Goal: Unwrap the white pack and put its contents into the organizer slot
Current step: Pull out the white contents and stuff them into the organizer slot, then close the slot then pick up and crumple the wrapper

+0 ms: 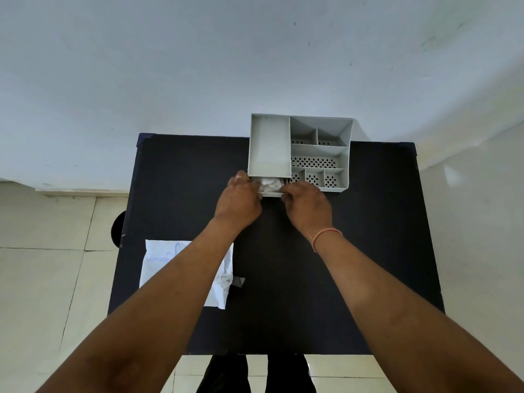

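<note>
White crumpled contents (268, 185) sit in the organizer (297, 154)'s front drawer, left hand (241, 198) and right hand (307, 204) pinching its edges (wrapper (158, 268) lies emptied on the table (368, 251)). Next, probably: push the drawer shut evenly.

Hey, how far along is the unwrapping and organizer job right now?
Done: the opened white wrapper lies flat on the black table. In hand: the left hand and right hand press white contents into the gray organizer front slot. Left: seating the contents and withdrawing both hands.
</note>
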The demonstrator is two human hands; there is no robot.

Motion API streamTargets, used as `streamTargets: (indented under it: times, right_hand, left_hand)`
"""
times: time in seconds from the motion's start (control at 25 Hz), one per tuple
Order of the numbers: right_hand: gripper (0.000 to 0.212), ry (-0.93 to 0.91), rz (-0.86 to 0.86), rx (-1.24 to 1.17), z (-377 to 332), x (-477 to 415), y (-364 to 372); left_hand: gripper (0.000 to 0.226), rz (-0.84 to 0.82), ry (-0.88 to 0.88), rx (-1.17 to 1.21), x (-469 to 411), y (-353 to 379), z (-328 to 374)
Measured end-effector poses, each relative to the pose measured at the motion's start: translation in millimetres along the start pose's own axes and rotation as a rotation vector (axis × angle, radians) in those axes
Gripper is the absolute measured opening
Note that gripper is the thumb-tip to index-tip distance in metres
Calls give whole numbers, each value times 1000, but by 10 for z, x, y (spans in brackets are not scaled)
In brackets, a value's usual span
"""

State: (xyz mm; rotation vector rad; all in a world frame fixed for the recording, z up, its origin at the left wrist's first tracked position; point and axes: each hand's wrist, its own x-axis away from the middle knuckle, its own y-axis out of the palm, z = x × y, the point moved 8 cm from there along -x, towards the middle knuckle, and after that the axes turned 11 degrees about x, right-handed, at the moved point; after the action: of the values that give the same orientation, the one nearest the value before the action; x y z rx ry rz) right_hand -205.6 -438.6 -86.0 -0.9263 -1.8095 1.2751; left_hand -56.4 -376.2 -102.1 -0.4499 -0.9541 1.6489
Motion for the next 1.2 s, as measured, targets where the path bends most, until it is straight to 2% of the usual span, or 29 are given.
streamTargets:
  times: [0.16,0.24,0.36,0.44,0.56,0.64,0.76,0.88,1.0,1.2]
  right_hand:
    - [22,42,14,-41,45,-27,-31]
    - [19,52,27,-42,35,-29,-46]
    - [8,94,52,-22,51,-55,-64]
    - [5,105,42,-24,35,-85,-62]
    - [5,160,28,-96,58,-138,-61]
    - [6,221,38,-161,101,-176,-70]
    - [11,299,28,-248,177,-233,-54]
    - [17,356,21,-324,217,-268,-42]
    - [20,390,13,-340,225,-316,-45]
    - [21,409,3,-312,248,-346,-33]
  left_hand:
    - [22,200,-53,140,30,-80,-85]
    - [17,284,-142,264,67,-137,-185]
    - [18,355,-448,613,101,-120,-439]
    - [24,339,-654,825,83,-17,-560]
    - [25,272,-822,1078,-9,86,-521]
    - [23,265,-861,1146,-58,93,-464]
    - [15,330,-880,1122,-52,74,-451]
    - [19,406,-882,1112,-19,62,-512]
    - [18,419,-923,1307,-36,124,-512]
    - [34,378,-958,1485,-65,188,-479]
